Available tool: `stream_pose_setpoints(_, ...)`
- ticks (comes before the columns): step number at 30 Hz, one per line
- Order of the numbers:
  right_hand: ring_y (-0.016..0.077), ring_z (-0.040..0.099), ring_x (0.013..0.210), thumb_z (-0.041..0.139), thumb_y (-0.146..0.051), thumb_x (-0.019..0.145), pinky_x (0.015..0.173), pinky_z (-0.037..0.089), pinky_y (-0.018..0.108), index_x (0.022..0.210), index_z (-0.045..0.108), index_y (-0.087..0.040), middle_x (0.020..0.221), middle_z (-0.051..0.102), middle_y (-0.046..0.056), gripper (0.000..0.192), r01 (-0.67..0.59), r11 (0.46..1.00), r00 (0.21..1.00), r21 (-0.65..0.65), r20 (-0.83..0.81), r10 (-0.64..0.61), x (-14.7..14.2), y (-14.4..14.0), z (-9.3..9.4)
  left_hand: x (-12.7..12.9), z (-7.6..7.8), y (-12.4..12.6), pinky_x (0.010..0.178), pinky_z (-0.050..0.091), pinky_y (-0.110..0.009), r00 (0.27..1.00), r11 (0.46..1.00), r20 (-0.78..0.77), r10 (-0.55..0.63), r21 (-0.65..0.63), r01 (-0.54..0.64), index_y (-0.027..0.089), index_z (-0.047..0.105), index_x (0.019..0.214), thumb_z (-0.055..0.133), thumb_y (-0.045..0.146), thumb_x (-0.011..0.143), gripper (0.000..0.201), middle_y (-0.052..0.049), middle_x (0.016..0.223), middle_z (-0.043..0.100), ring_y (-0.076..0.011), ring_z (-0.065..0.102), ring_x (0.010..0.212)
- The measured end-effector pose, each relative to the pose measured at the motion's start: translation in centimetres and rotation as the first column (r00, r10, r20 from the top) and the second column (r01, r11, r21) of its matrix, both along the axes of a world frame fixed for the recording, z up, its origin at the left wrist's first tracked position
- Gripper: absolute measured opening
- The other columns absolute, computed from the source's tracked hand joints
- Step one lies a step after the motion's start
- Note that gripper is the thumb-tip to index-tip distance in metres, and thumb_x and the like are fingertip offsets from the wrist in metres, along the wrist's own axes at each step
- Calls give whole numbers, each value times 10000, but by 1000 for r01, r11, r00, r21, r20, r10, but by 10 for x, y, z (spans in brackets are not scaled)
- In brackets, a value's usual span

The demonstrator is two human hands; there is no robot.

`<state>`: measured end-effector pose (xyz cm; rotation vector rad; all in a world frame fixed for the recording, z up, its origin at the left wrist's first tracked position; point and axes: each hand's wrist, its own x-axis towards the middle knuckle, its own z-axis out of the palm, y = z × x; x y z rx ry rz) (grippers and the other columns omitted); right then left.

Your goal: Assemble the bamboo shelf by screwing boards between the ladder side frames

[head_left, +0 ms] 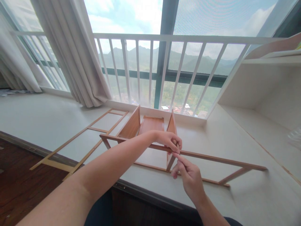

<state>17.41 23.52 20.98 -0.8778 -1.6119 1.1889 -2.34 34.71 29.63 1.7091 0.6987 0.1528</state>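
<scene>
A wooden rack frame point(211, 157) lies across a partly built wooden shelf unit on the white window ledge point(47, 116). The unit has two upright side panels point(130, 125) and a flat board point(151, 124) between them. My left hand point(168, 139) reaches across and grips the frame's top rail where it meets the right upright panel point(172, 125). My right hand point(188, 175) is just below it, index finger and thumb pinched at the same joint; whether it holds a small part is hidden.
A second ladder-like wooden frame point(82, 141) lies flat at the left, overhanging the ledge edge onto dark wood floor point(21, 185). Behind are a white railing point(164, 39), window glass and a curtain point(75, 56). White built-in shelving point(270, 81) rises at the right.
</scene>
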Motion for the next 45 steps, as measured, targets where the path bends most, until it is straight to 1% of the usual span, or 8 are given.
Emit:
stream_pose_setpoints(5, 177, 661, 618, 679, -487, 931, 515, 554, 276, 1235, 741, -145, 710, 754, 81, 462, -221, 943, 933, -249, -337, 129, -3, 7, 3, 1, -2, 1, 619, 524, -266, 1000, 1000, -10, 9, 14, -9, 194, 648, 950, 863, 491, 719, 433, 10, 720, 695, -144, 668, 654)
stream_pose_setpoints(10, 183, 657, 804, 741, -410, 905, 573, 586, 281, 1312, 719, -245, 1049, 795, 136, 440, -412, 888, 824, -206, -500, 266, 0, 12, 2, 1, -2, 1, 644, 554, -292, 1000, 1000, -18, 5, 2, -5, 194, 640, 958, 859, 520, 716, 461, 7, 751, 714, -146, 676, 649)
stream_pose_setpoints(14, 189, 632, 946, 793, -344, 870, 720, 602, 325, 1480, 570, -328, 1345, 699, 132, 649, -519, 852, 782, -77, -446, 436, 4, 11, -1, 1, -2, 1, 664, 551, -288, 1000, 1000, -18, 5, 6, -5, 199, 643, 953, 863, 523, 713, 460, 1, 841, 743, -132, 672, 665)
stream_pose_setpoints(19, 196, 653, 1067, 616, -358, 1007, 964, 574, 417, 1587, 398, -370, 1510, 587, 115, 620, -457, 889, 882, 32, -112, 458, 15, 15, -8, 1, 0, 0, 681, 525, -270, 999, 999, -28, 21, 32, -21, 202, 659, 941, 883, 479, 704, 428, -4, 898, 760, -126, 676, 709)
stream_pose_setpoints(26, 224, 591, 1327, 516, -390, 1054, 1153, 479, 435, 1642, 259, -314, 1400, 678, 95, 647, -374, 843, 911, 387, 322, 257, 25, 24, -6, 3, 1, -3, 659, 534, -292, 999, 999, -17, 32, -14, -32, 193, 645, 908, 916, 518, 628, 507, -4, 815, 748, -147, 672, 679)
stream_pose_setpoints(30, 201, 665, 1120, 490, -462, 1054, 1006, 560, 343, 1531, 441, -267, 1237, 744, 86, 518, -354, 807, 919, 472, 335, 207, 24, 27, -3, 3, 1, -3, 664, 520, -277, 998, 999, -23, 50, -11, -51, 191, 664, 915, 943, 491, 591, 522, -3, 785, 742, -147, 669, 704)
stream_pose_setpoints(36, 184, 639, 840, 572, -436, 1021, 756, 534, 289, 1008, 655, -221, 912, 716, 42, 231, -305, 789, 923, 534, 369, 108, 21, 27, -2, 2, 2, -4, 640, 506, -282, 1000, 1000, -19, 22, -19, -23, 200, 660, 912, 923, 522, 629, 503, 5, 675, 704, -155, 662, 656)
stream_pose_setpoints(45, 143, 590, 760, 528, -247, 1034, 726, 519, 254, 1104, 572, -229, 926, 662, 20, 84, -237, 785, 936, 573, 352, 25, 19, 24, -4, 1, 1, -3, 662, 524, -292, 999, 999, -18, 30, -16, -30, 208, 663, 919, 925, 503, 632, 488, 3, 715, 721, -163, 681, 685)
